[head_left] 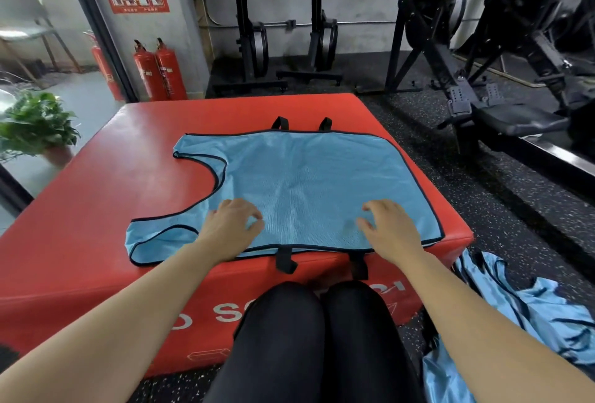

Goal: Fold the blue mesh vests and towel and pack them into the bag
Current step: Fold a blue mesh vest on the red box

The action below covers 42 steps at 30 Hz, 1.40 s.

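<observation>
A blue mesh vest [299, 183] with dark trim lies spread flat on the red padded box [128, 203], its neck and arm openings toward the left. My left hand [230, 227] rests on the vest's near edge, fingers loosely bent. Over the near right part of the vest is my right hand [388, 225], fingers bent, fingertips at the cloth. Neither hand grips the fabric. More blue cloth [528, 309] lies heaped on the floor at the right. No bag or towel can be told apart.
Black strap loops [285, 261] stick out at the box's near and far edges. My knees [315, 338] are against the box front. Rowing machines [502, 58] stand behind and to the right, fire extinguishers [159, 71] and a potted plant [35, 125] to the left.
</observation>
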Each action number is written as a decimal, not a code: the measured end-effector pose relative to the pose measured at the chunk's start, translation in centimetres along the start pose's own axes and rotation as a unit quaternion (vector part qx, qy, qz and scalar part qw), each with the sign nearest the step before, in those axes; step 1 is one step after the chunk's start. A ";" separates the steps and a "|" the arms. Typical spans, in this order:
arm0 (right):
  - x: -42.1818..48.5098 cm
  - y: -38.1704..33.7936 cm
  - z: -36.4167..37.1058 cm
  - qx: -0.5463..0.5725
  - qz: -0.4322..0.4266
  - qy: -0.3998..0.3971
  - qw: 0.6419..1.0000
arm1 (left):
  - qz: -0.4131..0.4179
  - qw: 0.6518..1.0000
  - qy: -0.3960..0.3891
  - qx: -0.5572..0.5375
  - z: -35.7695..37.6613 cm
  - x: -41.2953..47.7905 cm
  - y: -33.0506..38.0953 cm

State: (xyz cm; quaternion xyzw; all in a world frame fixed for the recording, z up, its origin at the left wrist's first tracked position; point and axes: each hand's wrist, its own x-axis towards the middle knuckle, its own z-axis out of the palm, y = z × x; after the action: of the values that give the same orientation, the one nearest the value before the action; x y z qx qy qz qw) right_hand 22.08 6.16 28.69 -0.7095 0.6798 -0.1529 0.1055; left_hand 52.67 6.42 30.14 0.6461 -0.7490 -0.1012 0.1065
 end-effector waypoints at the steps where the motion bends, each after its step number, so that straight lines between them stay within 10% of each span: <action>1: 0.2 -0.1 0.5 -0.032 0.007 -0.063 0.997 | -0.003 0.999 -0.040 0.019 0.7 0.3 0.4; 4: 0.0 0.8 2.3 -0.101 0.048 -0.178 0.978 | -0.029 0.984 -0.150 0.089 2.7 0.4 0.9; 15: 0.4 1.5 1.7 -0.121 0.083 -0.203 0.968 | -0.221 0.950 -0.211 0.058 0.6 -1.2 -0.2; 26: 6.1 -3.7 1.7 -0.126 0.025 -0.164 0.978 | -0.055 0.985 -0.113 0.120 2.1 7.8 2.7; 36: 13.0 -1.2 2.2 -0.148 0.083 -0.151 0.974 | -0.275 0.950 -0.078 0.123 1.0 11.3 -5.5; 42: 20.2 -2.5 1.8 -0.156 0.038 -0.087 0.983 | -0.140 0.976 -0.023 0.162 0.0 19.0 -1.8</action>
State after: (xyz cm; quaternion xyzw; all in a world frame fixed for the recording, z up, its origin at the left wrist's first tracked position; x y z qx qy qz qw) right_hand 25.68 -13.90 29.38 -0.7016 0.7099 0.0212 0.0579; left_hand 51.69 -12.59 30.21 0.7509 -0.6596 -0.0068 -0.0320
